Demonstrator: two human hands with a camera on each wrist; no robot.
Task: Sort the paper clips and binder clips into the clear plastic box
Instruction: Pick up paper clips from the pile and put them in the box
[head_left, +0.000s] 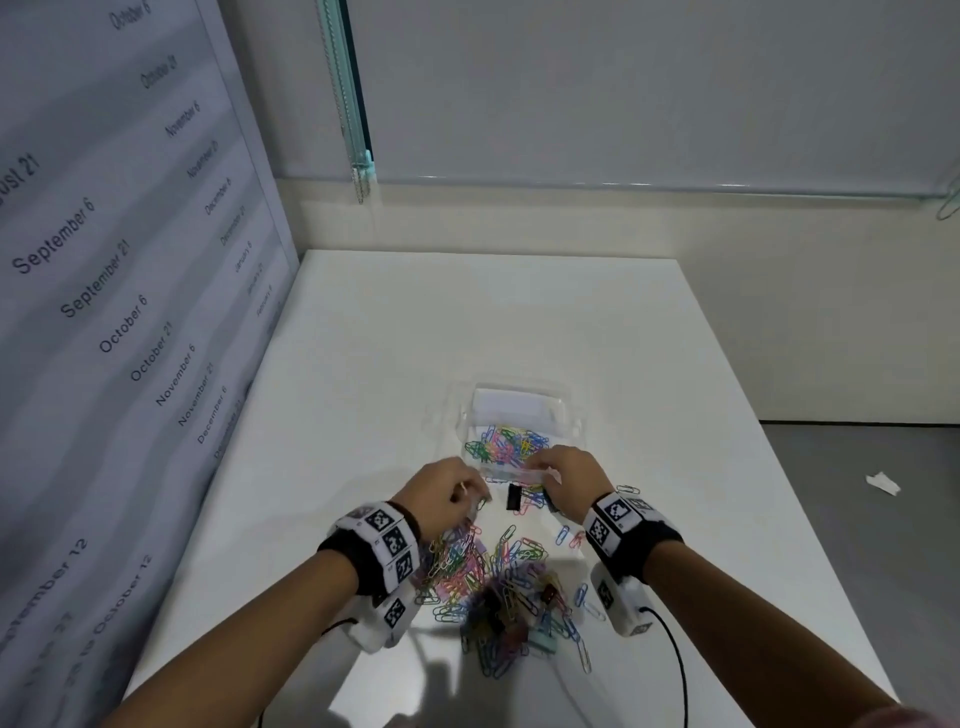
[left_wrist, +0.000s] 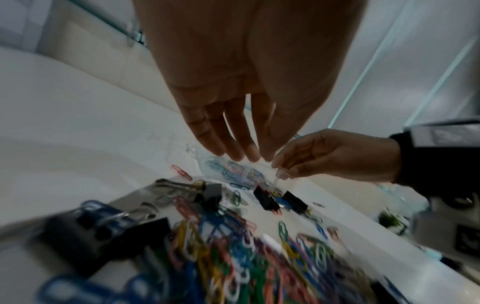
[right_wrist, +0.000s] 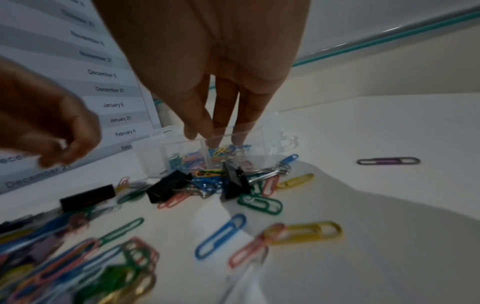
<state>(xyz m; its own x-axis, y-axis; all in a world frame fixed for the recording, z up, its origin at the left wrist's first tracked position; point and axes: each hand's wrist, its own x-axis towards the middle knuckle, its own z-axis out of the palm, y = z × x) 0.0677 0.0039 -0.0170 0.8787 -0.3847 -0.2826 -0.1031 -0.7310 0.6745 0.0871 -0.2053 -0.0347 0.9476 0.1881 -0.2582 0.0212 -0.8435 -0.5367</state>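
The clear plastic box (head_left: 569, 423) stands open mid-table with several coloured paper clips (head_left: 511, 444) inside. My right hand (head_left: 545, 470) pinches its near wall (right_wrist: 182, 148), fingers inside and thumb outside. My left hand (head_left: 467, 493) hovers just left of the box; the left wrist view shows its fingers (left_wrist: 233, 152) straight, tips gathered, nothing seen between them. A black binder clip (head_left: 514, 498) lies between my hands. A mixed pile of paper clips and binder clips (head_left: 483, 577) spreads below my wrists.
A wall poster printed with dates (head_left: 104, 312) runs along the table's left edge. The table's right edge (head_left: 753, 415) drops to a grey floor with a paper scrap (head_left: 883, 483). Stray clips (right_wrist: 388, 161) lie to the right. A cable (head_left: 675, 665) trails from my right wrist.
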